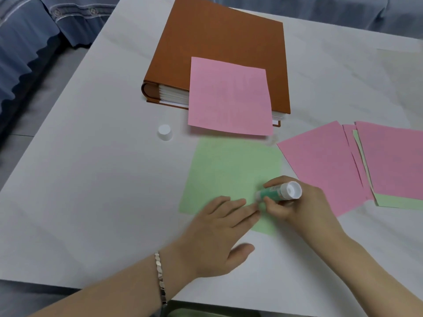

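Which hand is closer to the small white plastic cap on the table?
Left. The left hand presses the pale green paper sheet, nearer the viewer and right of the cap; the right hand, gripping the green glue stick, is farther right.

The counter (91, 179) was plain white. The near sheet (229, 170) was pale green, and the glue stick (278, 191) had a green body with a white end. The loose cap (165, 132) was white. The far album (219, 46) was rust brown, with a pink sheet (230, 97) on it. The sheets at the right (325, 165) were pink and pale green.
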{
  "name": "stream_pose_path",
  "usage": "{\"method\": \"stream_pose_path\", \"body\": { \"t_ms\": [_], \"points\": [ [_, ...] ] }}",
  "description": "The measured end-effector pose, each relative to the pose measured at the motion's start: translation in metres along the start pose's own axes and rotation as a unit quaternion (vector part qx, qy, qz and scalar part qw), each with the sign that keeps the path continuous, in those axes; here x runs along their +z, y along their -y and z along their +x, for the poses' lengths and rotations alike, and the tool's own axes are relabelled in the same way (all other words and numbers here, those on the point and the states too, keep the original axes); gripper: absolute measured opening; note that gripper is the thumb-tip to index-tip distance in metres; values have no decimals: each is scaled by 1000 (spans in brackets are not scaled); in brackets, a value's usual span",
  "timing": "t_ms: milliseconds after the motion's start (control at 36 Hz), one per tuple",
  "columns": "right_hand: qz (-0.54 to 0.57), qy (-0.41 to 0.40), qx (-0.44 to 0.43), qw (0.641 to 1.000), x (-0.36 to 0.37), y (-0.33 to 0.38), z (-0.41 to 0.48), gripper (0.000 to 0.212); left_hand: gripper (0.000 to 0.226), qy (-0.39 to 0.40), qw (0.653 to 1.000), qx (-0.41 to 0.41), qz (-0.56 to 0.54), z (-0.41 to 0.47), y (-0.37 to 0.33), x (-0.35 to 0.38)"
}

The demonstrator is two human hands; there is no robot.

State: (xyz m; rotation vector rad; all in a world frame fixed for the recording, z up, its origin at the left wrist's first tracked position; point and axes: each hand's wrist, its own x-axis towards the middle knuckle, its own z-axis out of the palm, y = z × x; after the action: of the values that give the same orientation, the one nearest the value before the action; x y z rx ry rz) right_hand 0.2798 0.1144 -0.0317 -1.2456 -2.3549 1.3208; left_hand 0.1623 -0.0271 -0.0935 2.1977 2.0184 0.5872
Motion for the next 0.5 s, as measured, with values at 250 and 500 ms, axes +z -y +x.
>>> {"method": "stream_pose_path", "body": {
  "t_ms": [250, 500],
  "points": [
    [19, -35, -19, 999, 1, 3, 29, 26, 49, -22, 1000, -6, -17, 4, 1, 0],
    [30, -92, -36, 995, -3, 6, 43, 14, 45, -15, 1000, -9, -25, 4, 0, 0]
  ]
}}
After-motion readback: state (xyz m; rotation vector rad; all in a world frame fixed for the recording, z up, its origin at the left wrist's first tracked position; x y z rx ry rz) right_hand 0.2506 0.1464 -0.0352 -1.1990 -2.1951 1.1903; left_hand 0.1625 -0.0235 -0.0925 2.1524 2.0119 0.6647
